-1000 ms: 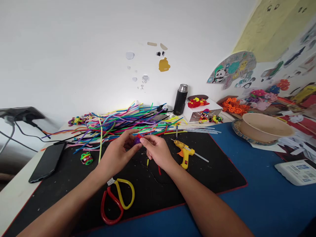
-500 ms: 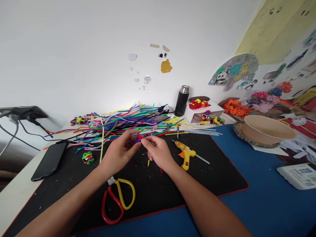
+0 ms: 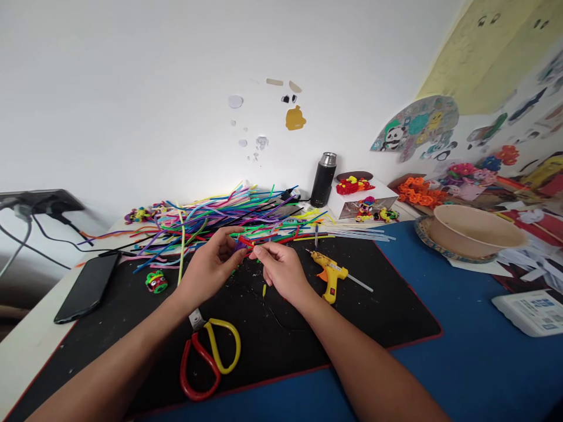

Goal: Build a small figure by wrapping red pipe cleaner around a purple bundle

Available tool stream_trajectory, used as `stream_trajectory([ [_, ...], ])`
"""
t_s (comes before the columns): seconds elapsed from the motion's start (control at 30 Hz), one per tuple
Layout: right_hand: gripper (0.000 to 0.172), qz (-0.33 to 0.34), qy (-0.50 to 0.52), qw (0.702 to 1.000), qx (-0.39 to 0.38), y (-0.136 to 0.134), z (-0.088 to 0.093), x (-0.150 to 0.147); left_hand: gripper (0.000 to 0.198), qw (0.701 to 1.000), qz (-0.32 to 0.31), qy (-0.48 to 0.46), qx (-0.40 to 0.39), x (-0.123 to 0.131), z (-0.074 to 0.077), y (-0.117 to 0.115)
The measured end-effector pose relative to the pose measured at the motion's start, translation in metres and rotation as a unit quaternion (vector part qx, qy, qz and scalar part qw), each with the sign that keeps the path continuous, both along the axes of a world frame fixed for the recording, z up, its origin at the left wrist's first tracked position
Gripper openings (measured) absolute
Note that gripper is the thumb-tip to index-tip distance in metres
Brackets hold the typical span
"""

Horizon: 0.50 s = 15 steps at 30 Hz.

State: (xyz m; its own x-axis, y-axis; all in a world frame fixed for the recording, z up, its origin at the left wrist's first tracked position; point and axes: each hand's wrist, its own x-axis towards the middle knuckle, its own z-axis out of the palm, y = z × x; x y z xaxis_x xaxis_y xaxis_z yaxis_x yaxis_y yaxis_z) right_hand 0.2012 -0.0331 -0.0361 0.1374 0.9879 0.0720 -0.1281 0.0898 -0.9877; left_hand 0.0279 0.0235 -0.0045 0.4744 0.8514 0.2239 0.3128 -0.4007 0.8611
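Observation:
Above the black mat [image 3: 369,316], my left hand [image 3: 207,265] pinches a small purple and red pipe-cleaner piece [image 3: 241,243] between thumb and fingers. The thumb and forefinger of my right hand [image 3: 284,268] close on the red end of the same piece. Fingers cover much of it, so its full shape is hidden. Below my left wrist lie scissors [image 3: 200,378] with one red and one yellow handle. A small green and red pipe-cleaner head with eyes [image 3: 157,282] rests to the left.
A yellow glue gun [image 3: 331,274] lies right of my hands. Behind them spreads a heap of coloured pipe cleaners [image 3: 211,217]. A black phone [image 3: 90,287] is at left; a black flask [image 3: 324,181], a white box [image 3: 378,196] and a beige bowl [image 3: 479,231] stand farther right.
The piece has turned slightly in my fingers, and more of its red part shows between my hands. Both hands stay in nearly the same place.

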Motion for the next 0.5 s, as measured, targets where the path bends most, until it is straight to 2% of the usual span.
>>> stream_trajectory([
  [0.33, 0.04, 0.002, -0.005, 1.0, 0.001, -0.0007, 0.0004, 0.0004, 0.051, 0.99, -0.023, -0.091, -0.105, 0.0036, 0.0063, -0.0002],
  [0.5, 0.039, 0.0, -0.009, 1.0, 0.001, -0.0008, 0.0016, 0.0012, 0.054, 0.984, -0.025, -0.105, -0.141, 0.0037, 0.008, 0.0011],
])
